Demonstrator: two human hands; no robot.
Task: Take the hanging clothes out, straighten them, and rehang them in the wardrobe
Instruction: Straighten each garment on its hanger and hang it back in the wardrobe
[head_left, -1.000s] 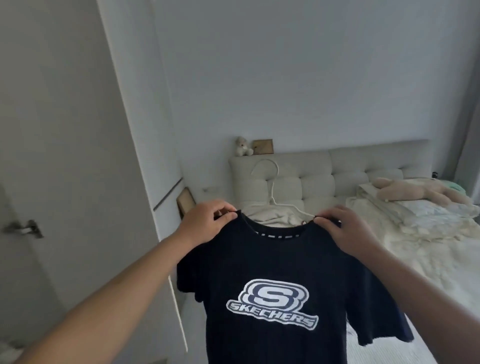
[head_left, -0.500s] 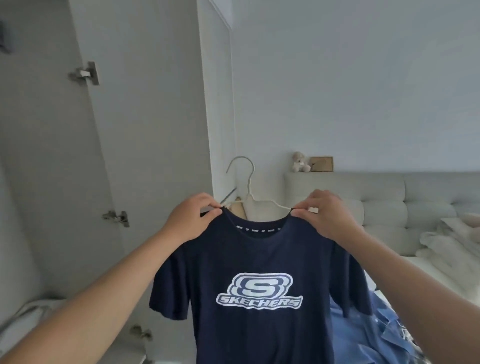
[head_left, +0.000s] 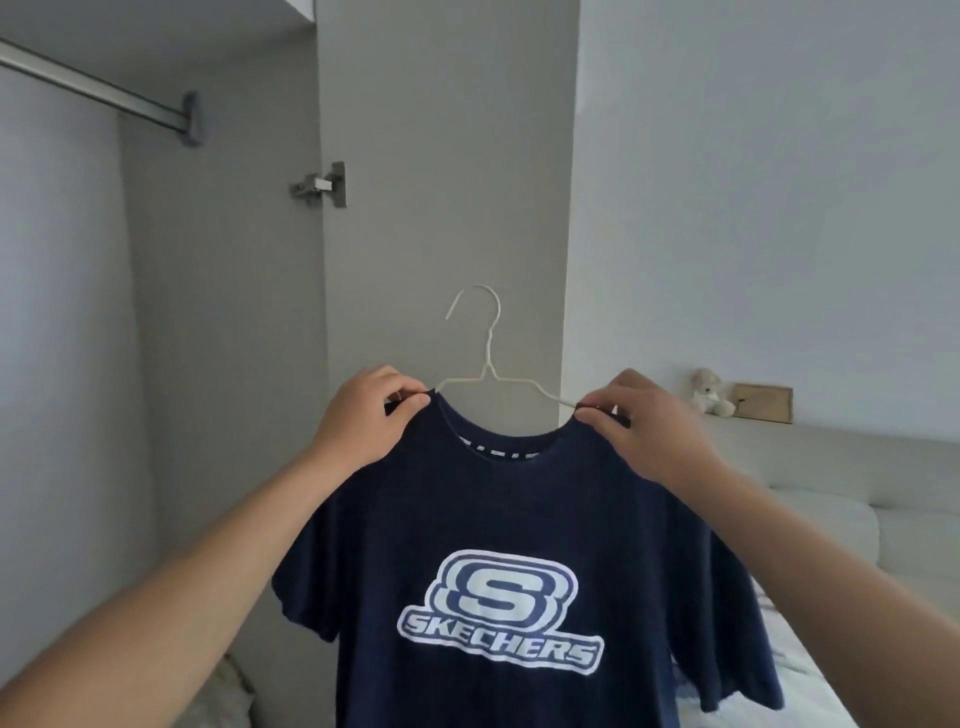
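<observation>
While it hangs in mid-frame on a thin white wire hanger (head_left: 488, 364), the navy T-shirt (head_left: 498, 519) is held up by both shoulders. Fabric looks soft, matte, lightly ribbed; short sleeves droop to either side. Chest print in white and pale blue: a large stacked "S" over the word "SKECHERS". Small white marks run along the inner neck band, too small to read. Shirt hem cut off by the bottom edge of the frame.

Left hand (head_left: 363, 415): thumb and fingers curled, pinching the shoulder seam at the collar. Right hand (head_left: 649, 426): same pinch on the other shoulder, over the hanger's arm. Hanger hook free, curving up in front of a pale grey wardrobe panel (head_left: 447, 156).

Upper left of frame: metal rail (head_left: 93, 91) with end bracket, inside the wardrobe recess; a steel hinge (head_left: 322, 184) just right of it. Right side: padded off-white headboard (head_left: 831, 467), a small plush toy (head_left: 709, 392) and a wooden plaque (head_left: 763, 402) on its ledge. Lower right, bedding, partly hidden by the forearm.
</observation>
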